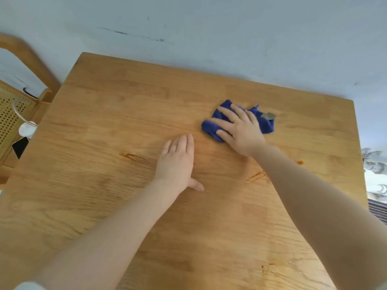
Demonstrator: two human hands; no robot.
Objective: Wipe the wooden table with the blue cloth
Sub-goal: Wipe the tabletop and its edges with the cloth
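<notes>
Left hand [178,158]: flat on the wooden counter [104,185], fingers straight, holding nothing, nearer the person.
Right hand [238,128]: spread fingers pressing down on the crumpled blue cloth [266,122].
Cloth position: far right part of the counter, beyond and right of the left hand.
Cloth axis: roughly left-right, bunched, grey tag [269,116] at its right end.
Judgement: right hand is placed to sweep.

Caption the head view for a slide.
Right hand presses the blue cloth onto the wooden table; left hand rests flat beside it.

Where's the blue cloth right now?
In the head view the blue cloth lies bunched on the far right part of the wooden table, pressed flat under the right hand, just beyond the left hand.
</notes>
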